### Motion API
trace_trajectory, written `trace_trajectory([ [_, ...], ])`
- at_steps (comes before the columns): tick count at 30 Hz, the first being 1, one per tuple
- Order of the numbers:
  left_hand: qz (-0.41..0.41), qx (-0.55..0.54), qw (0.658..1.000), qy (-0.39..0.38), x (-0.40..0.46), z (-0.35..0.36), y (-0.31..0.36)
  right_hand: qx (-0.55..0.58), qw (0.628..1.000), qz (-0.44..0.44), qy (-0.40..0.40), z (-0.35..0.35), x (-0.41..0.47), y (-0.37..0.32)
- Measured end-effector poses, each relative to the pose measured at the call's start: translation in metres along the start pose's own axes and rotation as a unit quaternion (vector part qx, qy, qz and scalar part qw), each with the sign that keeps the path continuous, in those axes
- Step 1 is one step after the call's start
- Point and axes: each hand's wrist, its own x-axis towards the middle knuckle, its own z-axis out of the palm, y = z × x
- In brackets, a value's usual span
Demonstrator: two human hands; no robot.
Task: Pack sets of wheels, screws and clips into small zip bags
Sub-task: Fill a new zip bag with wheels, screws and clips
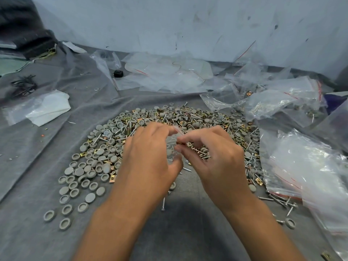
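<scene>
My left hand holds a small clear zip bag up over the pile. My fingers curl round it and my thumb presses on its front. I can see a few gray wheels and screws inside the bag, but it is blurry there.

My right hand is just beside the bag. Its fingertips pinch something small and coppery at the mouth of the bag. I think it is a clip or a screw, but I cannot tell which.

Under my hands lies a big pile of parts on a gray cloth. The pile has round gray wheels, long silver screws and little gold clips, all mixed up. Some wheels lie apart from the pile, near my left arm.

On my right side there is a heap of clear bags with red zip lines. Some screws poke out from under it. More bags with parts inside lie behind the pile on the right. Flat bags with nothing in them lie near the wall. A small black block sits beside them. On my left there is a white sheet in a bag and a bunch of thin black sticks.
</scene>
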Motion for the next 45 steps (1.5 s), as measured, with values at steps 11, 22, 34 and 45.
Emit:
trace_trajectory([
  [11, -0.015, -0.028, 0.999, 0.003, -0.002, -0.003, 0.001, -0.131, 0.921, 0.243, -0.274, -0.003, -0.008, 0.046],
  [22, -0.024, -0.048, 0.999, 0.009, 0.000, -0.004, 0.000, -0.241, 0.906, 0.179, -0.297, 0.013, -0.015, 0.045],
  [34, -0.022, -0.041, 0.999, 0.006, -0.001, -0.006, -0.003, -0.088, 0.920, 0.273, -0.266, -0.003, -0.009, 0.063],
  [45, -0.024, -0.036, 0.999, 0.001, -0.001, -0.005, -0.003, -0.213, 0.889, 0.211, -0.346, 0.000, -0.008, 0.059],
])
